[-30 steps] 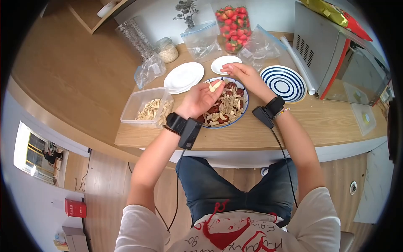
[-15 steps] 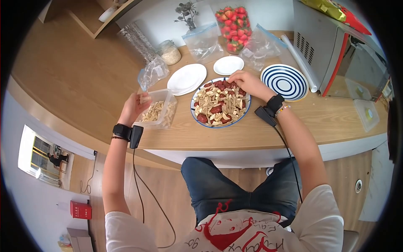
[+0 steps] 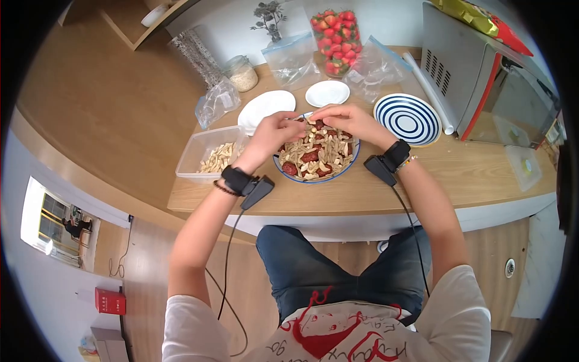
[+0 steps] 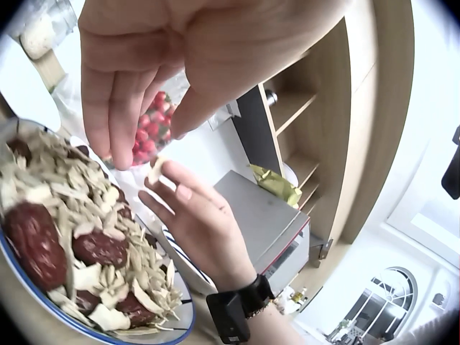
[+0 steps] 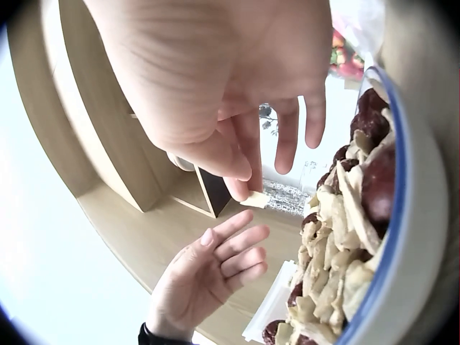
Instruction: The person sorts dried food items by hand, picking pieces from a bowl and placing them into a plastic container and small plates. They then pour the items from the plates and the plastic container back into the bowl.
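Note:
In the head view, a blue-rimmed bowl [image 3: 315, 182] holds pale dried slices [image 3: 333, 146] and dark red dates [image 3: 289, 169]. Over its far edge, the right hand [image 3: 357, 124] pinches one pale slice [image 5: 255, 199] between thumb and fingertips, best seen in the right wrist view. Facing it from the left side of the bowl is the left hand [image 3: 270, 139], its fingers loosely extended and the thumb apart, with nothing visible in it [image 5: 198, 280]. A clear plastic container [image 3: 189, 152] with more slices stands left of the bowl.
White plates [image 3: 267, 107] and a small white plate [image 3: 327, 93] lie behind the bowl. A blue-ringed plate [image 3: 407, 119] is at its right, near a microwave [image 3: 452, 66]. Plastic bags, a jar [image 3: 242, 75] and strawberries [image 3: 335, 42] stand along the back.
The left hand has moved right, from the plastic container to the bowl. The right hand has stayed by the bowl's far edge, and its fingers have lifted slightly toward the left hand.

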`<state>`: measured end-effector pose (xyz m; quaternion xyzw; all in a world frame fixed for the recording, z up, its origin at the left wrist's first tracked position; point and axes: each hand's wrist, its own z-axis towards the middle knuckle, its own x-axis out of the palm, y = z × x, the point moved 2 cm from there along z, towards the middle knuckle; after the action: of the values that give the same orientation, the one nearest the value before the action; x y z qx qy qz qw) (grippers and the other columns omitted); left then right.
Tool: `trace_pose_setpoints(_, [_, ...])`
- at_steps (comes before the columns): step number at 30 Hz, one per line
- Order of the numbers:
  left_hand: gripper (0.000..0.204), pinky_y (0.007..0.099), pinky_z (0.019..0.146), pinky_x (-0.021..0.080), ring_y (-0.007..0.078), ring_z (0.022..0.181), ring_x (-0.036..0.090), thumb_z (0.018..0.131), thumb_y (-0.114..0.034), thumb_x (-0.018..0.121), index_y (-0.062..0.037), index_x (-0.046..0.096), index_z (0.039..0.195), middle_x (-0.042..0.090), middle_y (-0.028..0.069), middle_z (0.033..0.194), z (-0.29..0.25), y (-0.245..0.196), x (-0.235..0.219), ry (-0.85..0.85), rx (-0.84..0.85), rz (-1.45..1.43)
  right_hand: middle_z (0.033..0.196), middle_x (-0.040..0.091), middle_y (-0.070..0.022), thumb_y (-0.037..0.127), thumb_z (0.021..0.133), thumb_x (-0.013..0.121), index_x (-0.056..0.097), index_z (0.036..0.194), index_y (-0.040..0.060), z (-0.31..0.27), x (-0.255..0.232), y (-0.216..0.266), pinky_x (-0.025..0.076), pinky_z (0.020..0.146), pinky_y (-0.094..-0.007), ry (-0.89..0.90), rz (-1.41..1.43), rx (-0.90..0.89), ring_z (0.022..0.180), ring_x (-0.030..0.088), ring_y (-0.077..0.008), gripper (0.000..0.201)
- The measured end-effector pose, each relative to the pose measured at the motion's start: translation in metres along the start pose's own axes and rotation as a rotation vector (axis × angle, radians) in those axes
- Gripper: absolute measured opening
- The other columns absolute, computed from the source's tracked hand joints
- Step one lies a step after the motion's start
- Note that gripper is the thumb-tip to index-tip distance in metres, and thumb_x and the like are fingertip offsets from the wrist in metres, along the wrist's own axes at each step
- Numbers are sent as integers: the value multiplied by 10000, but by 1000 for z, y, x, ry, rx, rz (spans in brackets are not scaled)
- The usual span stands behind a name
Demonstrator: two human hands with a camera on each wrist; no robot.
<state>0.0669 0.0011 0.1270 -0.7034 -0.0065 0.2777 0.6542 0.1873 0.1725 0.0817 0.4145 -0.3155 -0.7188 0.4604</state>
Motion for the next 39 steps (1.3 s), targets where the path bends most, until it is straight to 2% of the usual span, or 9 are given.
trace_pose_setpoints(7, [221,252,819,534,186,896,649,910,-100,542,71,570,1046,643,147,972,25,8,9,-4,-77,-297,1142,595,-26,87,907,498,555,1229,70,-1,-1,5,436,859,-244,67,97,26,986,533,-88,328])
trace_pose_setpoints(14, [257,243,769,531,144,831,645,899,-175,567,41,584,1037,654,115,947,-2,-4,-18,-14,-142,-85,1327,493,-86,129,888,550,536,1247,92,-5,-9,23,344,1013,-313,168,-278,-23,1203,460,-197,362])
trace_pose_setpoints(15, [254,241,754,531,143,811,646,901,-180,557,34,587,1035,659,106,924,-11,-7,-26,-65,-125,-15,1264,535,-77,179,856,609,564,1212,107,-5,-14,21,386,951,-299,140,-398,-88,1132,494,-181,367])
trace_pose_setpoints(19, [240,259,683,528,167,743,658,886,-189,560,30,608,972,674,128,879,-34,17,-91,-292,14,232,1033,578,-32,265,768,717,605,1133,114,-19,-31,24,423,771,-268,273,-401,305,890,519,-139,411])
trace_pose_setpoints(21, [269,320,696,523,226,750,665,848,-233,587,5,625,968,674,146,921,-49,24,-122,-480,-12,781,964,569,-27,234,758,723,607,1107,99,-20,-26,32,426,759,-265,337,-343,399,862,524,-133,392])
trace_pose_setpoints(25, [325,395,796,483,332,911,620,816,-274,609,-32,632,1033,645,171,1018,-72,51,-153,-442,-185,1107,856,542,-22,153,749,714,608,1047,67,-22,-15,24,430,727,-254,350,-439,405,814,525,-114,328])
trace_pose_setpoints(28, [342,394,819,472,337,967,595,817,-261,612,-36,614,1074,632,173,1051,-77,49,-144,-460,-17,1145,830,537,-20,94,755,686,605,1024,55,-21,-9,14,438,713,-249,290,-476,284,774,536,-112,284])
trace_pose_setpoints(31, [356,393,824,469,341,987,584,820,-249,610,-35,596,1104,630,175,1046,-71,27,-118,-452,87,1075,805,560,-20,74,774,657,609,999,43,-19,-5,19,448,691,-253,282,-392,339,749,553,-120,232])
trace_pose_setpoints(39, [315,336,861,451,221,1009,592,876,-221,567,-49,579,1140,618,122,1089,-55,-15,-53,-296,112,798,847,657,-29,125,824,640,635,930,32,-13,-15,23,466,729,-241,234,-289,305,817,596,-88,141])
